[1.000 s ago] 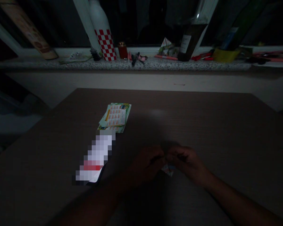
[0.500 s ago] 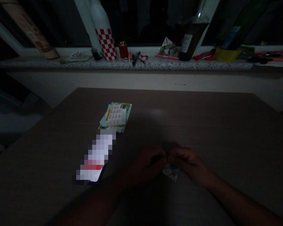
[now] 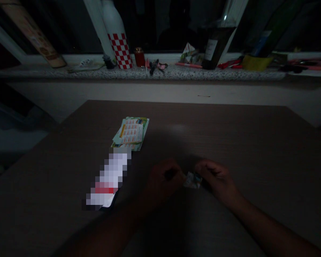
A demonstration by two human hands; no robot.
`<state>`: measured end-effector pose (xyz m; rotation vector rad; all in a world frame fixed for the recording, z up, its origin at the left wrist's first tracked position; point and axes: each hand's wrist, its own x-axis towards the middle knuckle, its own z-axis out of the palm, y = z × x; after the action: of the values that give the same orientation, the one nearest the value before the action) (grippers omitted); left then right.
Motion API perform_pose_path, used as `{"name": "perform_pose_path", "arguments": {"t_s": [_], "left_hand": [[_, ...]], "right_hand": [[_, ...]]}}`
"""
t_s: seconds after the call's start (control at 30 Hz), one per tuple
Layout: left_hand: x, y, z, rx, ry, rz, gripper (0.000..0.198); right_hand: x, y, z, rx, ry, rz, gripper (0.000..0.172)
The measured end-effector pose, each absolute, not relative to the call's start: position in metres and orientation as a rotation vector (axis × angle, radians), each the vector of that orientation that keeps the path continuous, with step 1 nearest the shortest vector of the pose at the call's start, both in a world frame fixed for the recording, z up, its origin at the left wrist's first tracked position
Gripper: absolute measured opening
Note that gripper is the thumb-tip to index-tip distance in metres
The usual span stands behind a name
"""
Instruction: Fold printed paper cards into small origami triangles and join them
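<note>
In dim light both my hands rest on a brown table (image 3: 243, 135) near its front. A small folded piece of printed paper (image 3: 192, 180) lies between them. My left hand (image 3: 164, 180) pinches its left side with curled fingers. From the right, my right hand (image 3: 215, 178) grips the other side, fingers closed as well. The paper touches the tabletop or hovers just above it; I cannot tell which.
A stack of green and orange printed cards (image 3: 131, 132) lies left of centre. A lit phone (image 3: 108, 180) lies in front of it. The stone windowsill (image 3: 155, 73) behind holds a red-checked bottle (image 3: 117, 35), a dark wine bottle (image 3: 216, 43), a small red jar (image 3: 139, 57) and pens.
My hands have drawn slightly apart and moved a little away from me. The folded paper now shows between them instead of below the fingers.
</note>
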<state>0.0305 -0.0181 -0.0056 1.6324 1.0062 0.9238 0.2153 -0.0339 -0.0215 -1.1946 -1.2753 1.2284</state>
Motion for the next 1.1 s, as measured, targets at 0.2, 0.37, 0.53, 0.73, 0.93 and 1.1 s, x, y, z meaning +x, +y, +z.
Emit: {"name": "perform_pose_path", "arguments": {"t_s": [0.2,0.37,0.53,0.73,0.93,1.1], "left_hand": [[0.031,-0.018,-0.007,1.785,1.012,1.032,0.011],[0.038,-0.024,-0.01,2.063,0.827,1.076,0.008],[0.047,-0.032,-0.014,2.39,0.633,1.101,0.011],[0.049,-0.042,-0.01,2.531,0.485,0.929,0.014],[0.043,-0.029,-0.002,1.899,0.989,0.779,0.025],[0.049,-0.024,-0.002,1.714,0.947,0.676,0.028]], "right_hand": [[0.217,-0.03,-0.022,-1.28,-1.143,1.101,0.029],[0.215,-0.029,-0.026,-1.304,-1.068,0.998,0.028],[0.21,-0.03,-0.027,-1.315,-1.078,0.992,0.029],[0.21,-0.028,-0.023,-1.339,-1.09,0.895,0.028],[0.208,-0.035,-0.019,-1.336,-1.36,0.693,0.02],[0.203,-0.04,-0.018,-1.296,-1.545,0.629,0.013]]}}
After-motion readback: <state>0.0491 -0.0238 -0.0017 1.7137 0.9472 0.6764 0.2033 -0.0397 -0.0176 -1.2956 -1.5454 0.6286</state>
